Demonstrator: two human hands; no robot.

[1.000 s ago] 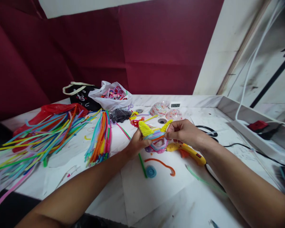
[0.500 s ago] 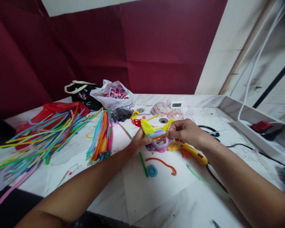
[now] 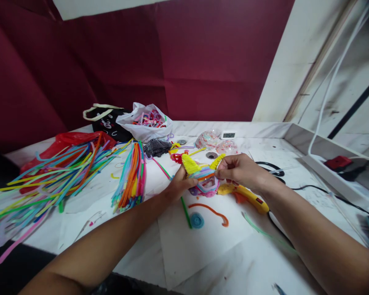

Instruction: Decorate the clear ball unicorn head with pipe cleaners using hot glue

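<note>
Both hands hold a small pipe-cleaner figure (image 3: 203,177) with two yellow horns and pastel bands, just above the white table (image 3: 203,254). My left hand (image 3: 178,185) grips its left side, thumb against the body. My right hand (image 3: 238,170) pinches its right side near the smaller yellow horn. Under my right hand lies a yellow glue gun (image 3: 246,196). An orange pipe cleaner (image 3: 212,212), a blue coiled disc (image 3: 197,221) and a green pipe cleaner (image 3: 184,209) rest on the table in front of the figure.
Bundles of coloured pipe cleaners (image 3: 130,176) fan over the left of the table beside a red plastic bag (image 3: 64,143). Behind are a white bag of pieces (image 3: 146,121), a black tote (image 3: 106,121), clear domes (image 3: 207,140) and a small digital display (image 3: 228,135). Black cable (image 3: 310,189) runs right.
The view shifted slightly between the earliest frame and now. Both hands stay on the figure with barely any movement.
</note>
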